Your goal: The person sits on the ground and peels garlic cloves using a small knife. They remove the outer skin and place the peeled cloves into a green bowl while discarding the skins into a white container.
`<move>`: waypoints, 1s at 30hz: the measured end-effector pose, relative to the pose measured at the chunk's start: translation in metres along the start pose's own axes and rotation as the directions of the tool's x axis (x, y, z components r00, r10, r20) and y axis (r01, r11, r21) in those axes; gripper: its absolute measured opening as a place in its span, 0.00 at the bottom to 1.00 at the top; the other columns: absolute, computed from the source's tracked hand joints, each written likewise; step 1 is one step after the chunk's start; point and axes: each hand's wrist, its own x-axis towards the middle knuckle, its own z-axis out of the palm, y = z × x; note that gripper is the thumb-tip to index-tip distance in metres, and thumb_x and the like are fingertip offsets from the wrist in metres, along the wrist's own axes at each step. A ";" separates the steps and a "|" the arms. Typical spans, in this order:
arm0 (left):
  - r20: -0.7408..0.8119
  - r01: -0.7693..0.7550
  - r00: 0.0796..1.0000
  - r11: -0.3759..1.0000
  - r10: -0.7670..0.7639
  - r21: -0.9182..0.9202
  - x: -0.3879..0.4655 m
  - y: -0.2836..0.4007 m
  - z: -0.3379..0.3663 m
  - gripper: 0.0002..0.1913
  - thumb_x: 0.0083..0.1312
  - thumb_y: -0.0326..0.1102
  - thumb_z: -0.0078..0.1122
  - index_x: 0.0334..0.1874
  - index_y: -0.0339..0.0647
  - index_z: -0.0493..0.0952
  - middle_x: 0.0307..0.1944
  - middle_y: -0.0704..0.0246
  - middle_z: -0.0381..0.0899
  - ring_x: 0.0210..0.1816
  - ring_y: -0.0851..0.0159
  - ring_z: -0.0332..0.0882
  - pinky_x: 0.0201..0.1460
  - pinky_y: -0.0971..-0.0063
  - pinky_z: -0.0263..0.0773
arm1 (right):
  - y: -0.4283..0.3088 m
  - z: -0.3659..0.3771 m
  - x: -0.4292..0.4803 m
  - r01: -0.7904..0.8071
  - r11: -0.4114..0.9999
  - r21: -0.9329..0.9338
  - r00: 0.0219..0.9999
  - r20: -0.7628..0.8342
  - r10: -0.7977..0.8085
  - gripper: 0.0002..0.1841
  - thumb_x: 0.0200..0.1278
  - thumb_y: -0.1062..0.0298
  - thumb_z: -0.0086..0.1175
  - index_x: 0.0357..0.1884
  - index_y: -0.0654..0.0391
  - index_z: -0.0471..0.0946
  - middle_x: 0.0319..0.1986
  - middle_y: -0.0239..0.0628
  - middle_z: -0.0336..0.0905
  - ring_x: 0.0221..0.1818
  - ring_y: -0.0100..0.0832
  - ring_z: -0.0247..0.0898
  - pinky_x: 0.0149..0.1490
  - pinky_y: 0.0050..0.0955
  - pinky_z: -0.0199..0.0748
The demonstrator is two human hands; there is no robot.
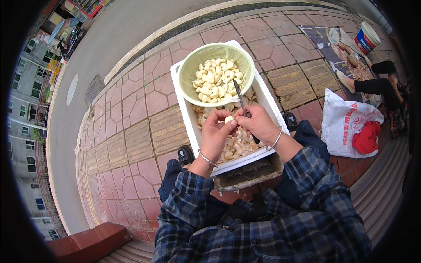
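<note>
Between the thumb and fingers of my left hand (215,131) is a pale garlic clove (229,119). My right hand (258,123) grips a knife (240,97), its blade angled up toward the colander; the right fingertips touch the clove too. Just beyond my hands, a pale green plastic colander (186,77) holds many peeled garlic cloves (215,77). It rests on the far part of a white foam box (184,113). Unpeeled garlic and loose skins (241,144) fill the box beneath my hands.
A white woven sack (338,121) with a red cloth (366,138) on it lies at right. Farther off, another person's legs (375,86) extend beside a ground sheet (317,36) bearing tubers (352,60) and a bucket (367,37). Paving (138,141) borders a road (108,39) at left.
</note>
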 end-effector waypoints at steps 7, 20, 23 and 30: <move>-0.013 0.001 1.000 0.997 -0.002 -0.080 0.000 -0.002 -0.002 0.11 0.69 0.34 0.47 0.47 0.32 0.70 0.32 0.65 0.76 0.31 0.70 0.75 0.33 0.76 0.76 | -0.001 0.001 -0.001 -0.014 0.992 0.124 0.998 0.062 0.006 0.05 0.56 0.71 0.53 0.31 0.63 0.74 0.19 0.29 0.73 0.16 0.15 0.62 0.20 0.15 0.61; 0.160 0.124 0.984 0.930 -0.072 -0.345 0.001 0.011 -0.011 0.13 0.72 0.35 0.40 0.50 0.32 0.69 0.32 0.65 0.74 0.29 0.70 0.72 0.31 0.78 0.70 | 0.000 -0.006 -0.003 -0.151 0.870 0.469 0.963 0.270 0.022 0.05 0.59 0.75 0.51 0.34 0.66 0.73 0.25 0.34 0.73 0.19 0.16 0.64 0.21 0.13 0.63; 0.176 0.144 0.981 0.911 -0.081 -0.386 -0.001 0.014 -0.010 0.13 0.72 0.35 0.40 0.50 0.32 0.68 0.31 0.66 0.74 0.28 0.71 0.71 0.30 0.79 0.70 | 0.001 -0.008 -0.003 -0.161 0.851 0.499 0.951 0.309 -0.001 0.05 0.59 0.75 0.51 0.34 0.66 0.73 0.25 0.34 0.73 0.19 0.15 0.64 0.21 0.12 0.62; 0.287 0.218 0.956 0.794 -0.058 -0.567 -0.002 0.015 -0.018 0.13 0.71 0.36 0.42 0.50 0.34 0.68 0.32 0.70 0.74 0.28 0.73 0.70 0.28 0.80 0.69 | -0.004 -0.006 -0.010 -0.203 0.781 0.591 0.934 0.357 -0.027 0.05 0.59 0.74 0.50 0.35 0.64 0.73 0.26 0.34 0.73 0.20 0.16 0.63 0.21 0.12 0.62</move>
